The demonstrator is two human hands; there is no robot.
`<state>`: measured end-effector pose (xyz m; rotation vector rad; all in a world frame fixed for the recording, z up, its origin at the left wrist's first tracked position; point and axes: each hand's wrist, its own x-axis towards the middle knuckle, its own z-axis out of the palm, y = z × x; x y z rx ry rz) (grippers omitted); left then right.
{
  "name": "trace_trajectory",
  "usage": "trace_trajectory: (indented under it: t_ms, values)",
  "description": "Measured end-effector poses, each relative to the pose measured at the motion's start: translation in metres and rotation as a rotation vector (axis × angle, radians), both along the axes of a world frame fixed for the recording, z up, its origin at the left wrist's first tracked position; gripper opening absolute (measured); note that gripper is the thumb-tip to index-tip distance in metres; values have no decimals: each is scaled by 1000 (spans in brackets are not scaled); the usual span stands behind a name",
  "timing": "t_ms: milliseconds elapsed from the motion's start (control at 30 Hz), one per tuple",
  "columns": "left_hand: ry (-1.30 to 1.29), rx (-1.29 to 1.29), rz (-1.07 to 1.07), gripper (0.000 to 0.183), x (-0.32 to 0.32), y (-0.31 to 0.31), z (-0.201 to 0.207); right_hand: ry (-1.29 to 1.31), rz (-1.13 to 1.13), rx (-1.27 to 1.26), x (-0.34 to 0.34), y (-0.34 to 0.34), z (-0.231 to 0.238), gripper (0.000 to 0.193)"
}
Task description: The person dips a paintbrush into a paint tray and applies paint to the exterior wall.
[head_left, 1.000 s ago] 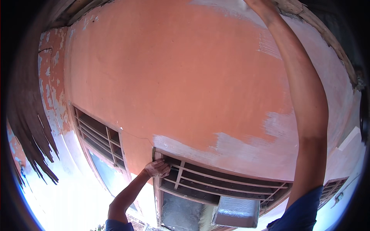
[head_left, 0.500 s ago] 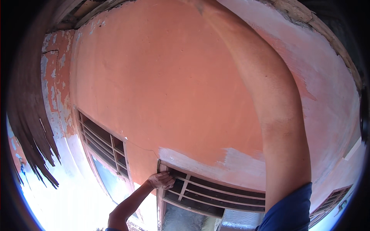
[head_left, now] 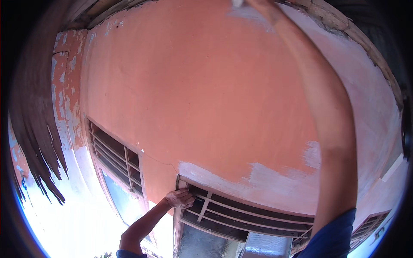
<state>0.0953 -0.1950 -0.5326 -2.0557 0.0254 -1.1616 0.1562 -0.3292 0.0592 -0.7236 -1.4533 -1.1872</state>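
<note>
My left hand [head_left: 180,198] is closed around the upper left corner of a slatted vent frame [head_left: 206,209], its fingers hooked over the wood. My right arm stretches far up the orange wall [head_left: 189,94], and the top edge of the picture cuts off part of my right hand [head_left: 263,5]. That hand is closed on what looks like a paintbrush [head_left: 237,3]; only its whitish end shows, against the wall. Beside it lies a pale streaky patch of paint [head_left: 254,16]. More whitish paint [head_left: 275,178] runs above the vent and over the wall's right side.
A second slatted vent [head_left: 116,150] sits above a window at the left. Ragged dark thatch or wood strips [head_left: 36,116] hang at the far left, near a peeling wall corner [head_left: 69,86]. A wooden beam [head_left: 331,17] follows the wall's upper right edge.
My right arm has swung to the right, bringing the hand's whitish-ended tool into view and uncovering pale streaks at the top. My left hand keeps its hold on the vent frame.
</note>
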Motion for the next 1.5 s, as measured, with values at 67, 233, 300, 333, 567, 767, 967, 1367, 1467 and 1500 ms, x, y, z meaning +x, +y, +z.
trace_trajectory:
  t_ms: [67,233,300,333,567,767,967,1367,1467,1500]
  values:
    - [12,12,33,12,0,1,0,-12,0,141,-9,20,-5,18]
    - [25,-10,29,12,1,3,-2,97,-91,288,40,9,-1,19]
    - [27,2,0,12,1,3,-1,128,-211,318,73,-18,-7,26]
    - [15,2,5,12,1,3,-1,67,-181,418,88,-33,-14,26]
    - [33,-3,29,13,1,-2,3,-96,-667,565,144,-102,-40,22]
    - [16,38,53,14,4,-4,3,-244,-347,344,82,3,-62,17]
    - [22,4,59,20,8,2,-4,225,575,-327,125,-37,-91,15]
    - [58,-41,7,17,11,-4,1,21,-762,632,267,-163,-86,13]
    - [39,-45,-7,16,12,-6,3,-17,-520,338,176,-71,-75,12]
    - [39,-49,-2,16,12,-6,4,-104,-349,308,153,-55,-80,14]
